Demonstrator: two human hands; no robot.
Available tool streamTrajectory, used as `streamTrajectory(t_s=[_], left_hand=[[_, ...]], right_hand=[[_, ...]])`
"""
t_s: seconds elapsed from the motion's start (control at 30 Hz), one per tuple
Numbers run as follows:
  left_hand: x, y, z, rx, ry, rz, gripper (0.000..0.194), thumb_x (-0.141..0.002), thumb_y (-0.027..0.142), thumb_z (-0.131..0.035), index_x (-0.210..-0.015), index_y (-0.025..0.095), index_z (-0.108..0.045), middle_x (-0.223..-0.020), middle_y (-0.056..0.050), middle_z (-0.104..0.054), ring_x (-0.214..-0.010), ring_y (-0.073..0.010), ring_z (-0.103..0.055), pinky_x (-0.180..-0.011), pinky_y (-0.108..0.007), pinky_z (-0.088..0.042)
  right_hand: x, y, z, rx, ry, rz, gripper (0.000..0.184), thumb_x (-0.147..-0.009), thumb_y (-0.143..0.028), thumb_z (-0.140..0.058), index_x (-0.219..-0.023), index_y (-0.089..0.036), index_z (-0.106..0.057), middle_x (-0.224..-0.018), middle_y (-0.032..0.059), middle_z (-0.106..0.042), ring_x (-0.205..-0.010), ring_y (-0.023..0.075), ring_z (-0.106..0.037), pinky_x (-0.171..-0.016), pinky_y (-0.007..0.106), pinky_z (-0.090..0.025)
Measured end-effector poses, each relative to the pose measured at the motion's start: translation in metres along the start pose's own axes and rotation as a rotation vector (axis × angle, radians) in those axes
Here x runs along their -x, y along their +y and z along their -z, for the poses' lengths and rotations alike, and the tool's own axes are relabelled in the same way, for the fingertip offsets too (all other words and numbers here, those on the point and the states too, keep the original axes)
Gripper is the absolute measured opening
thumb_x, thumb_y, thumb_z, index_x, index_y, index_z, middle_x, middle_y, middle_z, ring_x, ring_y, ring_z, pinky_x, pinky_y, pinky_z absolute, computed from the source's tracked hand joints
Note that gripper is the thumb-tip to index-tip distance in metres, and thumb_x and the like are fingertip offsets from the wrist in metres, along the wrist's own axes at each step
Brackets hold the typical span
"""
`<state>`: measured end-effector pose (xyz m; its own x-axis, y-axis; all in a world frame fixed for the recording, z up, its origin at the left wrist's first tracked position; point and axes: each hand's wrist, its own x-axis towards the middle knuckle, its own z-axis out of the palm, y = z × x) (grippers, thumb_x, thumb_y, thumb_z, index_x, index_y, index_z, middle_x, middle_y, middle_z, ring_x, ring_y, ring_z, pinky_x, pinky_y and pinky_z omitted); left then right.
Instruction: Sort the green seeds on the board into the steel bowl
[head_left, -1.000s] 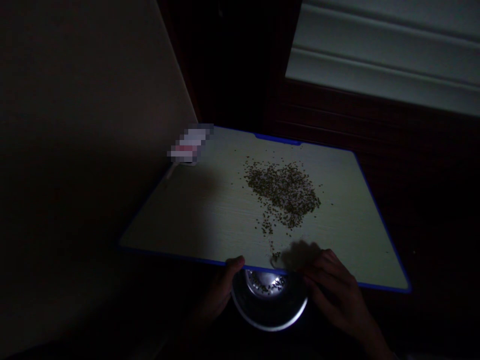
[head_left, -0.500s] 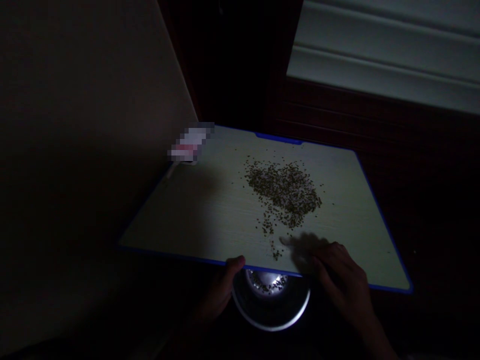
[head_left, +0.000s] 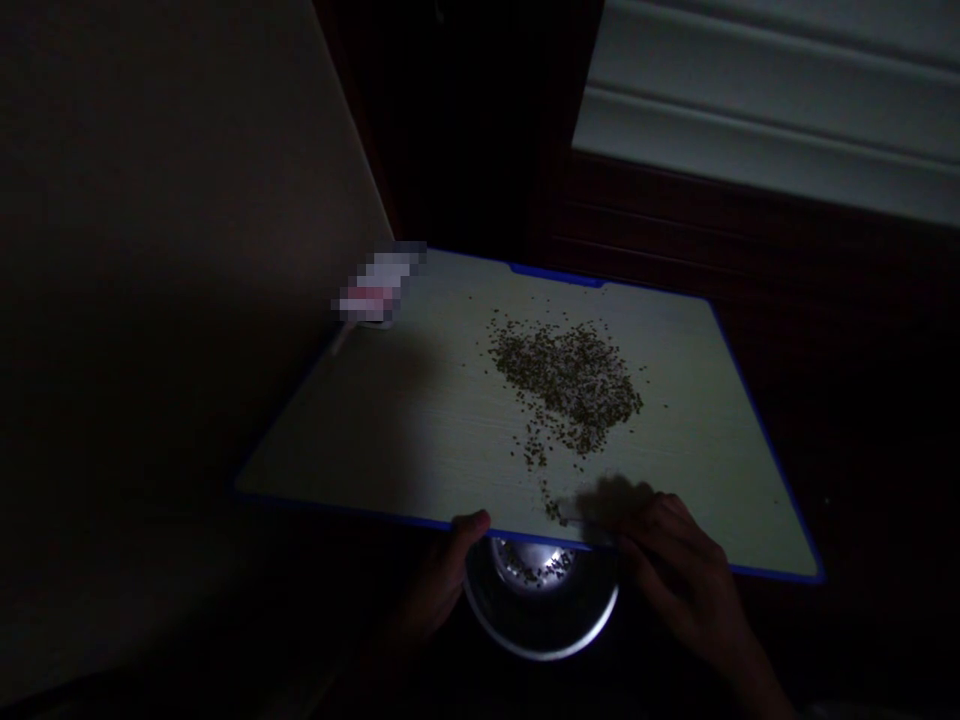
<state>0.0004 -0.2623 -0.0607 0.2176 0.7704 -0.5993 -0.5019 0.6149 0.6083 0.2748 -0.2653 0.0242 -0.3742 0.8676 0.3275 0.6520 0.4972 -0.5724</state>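
Observation:
A pale tabletop with a blue rim (head_left: 420,420) carries a loose pile of small dark grains (head_left: 570,385), with a thin trail running towards its front edge. Just below that edge sits a round steel bowl (head_left: 541,632) with a few grains (head_left: 536,570) in it. My left hand (head_left: 442,580) grips the bowl's left side, thumb up against the table edge. My right hand (head_left: 675,565) lies at the front edge to the right of the bowl. Its fingers are stretched flat and blurred over the last grains of the trail (head_left: 553,510).
The room is very dark. A plain wall (head_left: 150,300) runs close along the table's left side. A small white and red blurred-out item (head_left: 379,285) lies at the far left corner. Dark wood and a pale panel (head_left: 750,120) stand behind the table.
My right hand reached a little up the table towards the trail of grains, then drew back to the front edge. The left hand and bowl stayed still.

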Motion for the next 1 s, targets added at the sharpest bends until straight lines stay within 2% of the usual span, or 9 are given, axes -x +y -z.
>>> streamTrajectory(t_s=[0.3,0.43,0.53,0.7,1.0], left_hand=[[0.0034,0.0048,-0.0059,0.037,0.006,0.031,0.027,-0.083,0.044,-0.065,-0.092,0.020,-0.074,-0.094,-0.005,-0.079,-0.104,-0.0307,-0.068,-0.100,-0.043,-0.042],[0.0030,0.0043,-0.0049,0.028,-0.018,0.015,0.027,-0.085,0.044,-0.063,-0.094,0.021,-0.074,-0.100,-0.005,-0.078,-0.105,-0.0305,-0.067,-0.099,-0.043,-0.043],[0.0021,0.0025,-0.0022,0.004,-0.011,0.002,0.027,-0.087,0.044,-0.060,-0.096,0.022,-0.075,-0.102,-0.005,-0.078,-0.105,-0.0304,-0.068,-0.098,-0.043,-0.044],[0.0018,0.0020,-0.0030,-0.015,0.036,-0.031,0.026,-0.084,0.043,-0.064,-0.093,0.021,-0.075,-0.099,-0.004,-0.079,-0.104,-0.0304,-0.068,-0.101,-0.043,-0.043],[0.0048,0.0024,-0.0035,0.000,0.041,0.012,0.028,-0.083,0.045,-0.064,-0.095,0.022,-0.074,-0.099,-0.005,-0.079,-0.108,-0.0310,-0.067,-0.102,-0.045,-0.043]], right_hand=[[-0.0001,-0.0002,0.0012,-0.041,-0.029,0.007,0.032,-0.089,-0.015,-0.059,-0.119,-0.025,-0.065,-0.090,0.0043,-0.068,-0.083,0.0215,-0.061,-0.076,0.041,-0.048],[0.0001,-0.0015,0.0025,-0.042,-0.059,0.015,0.032,-0.089,-0.016,-0.058,-0.119,-0.026,-0.066,-0.089,0.0040,-0.069,-0.084,0.0221,-0.063,-0.075,0.040,-0.049],[-0.0004,-0.0024,0.0024,-0.044,-0.044,0.034,0.033,-0.089,-0.015,-0.059,-0.119,-0.027,-0.066,-0.092,0.0041,-0.069,-0.087,0.0223,-0.063,-0.077,0.041,-0.049],[-0.0024,-0.0015,-0.0001,-0.034,0.012,0.024,0.027,-0.088,-0.012,-0.059,-0.112,-0.024,-0.065,-0.087,0.0034,-0.065,-0.082,0.0204,-0.059,-0.076,0.040,-0.047],[-0.0064,-0.0012,-0.0028,-0.018,-0.048,0.035,0.031,-0.090,-0.013,-0.058,-0.118,-0.025,-0.063,-0.089,0.0041,-0.066,-0.082,0.0207,-0.058,-0.074,0.040,-0.046]])
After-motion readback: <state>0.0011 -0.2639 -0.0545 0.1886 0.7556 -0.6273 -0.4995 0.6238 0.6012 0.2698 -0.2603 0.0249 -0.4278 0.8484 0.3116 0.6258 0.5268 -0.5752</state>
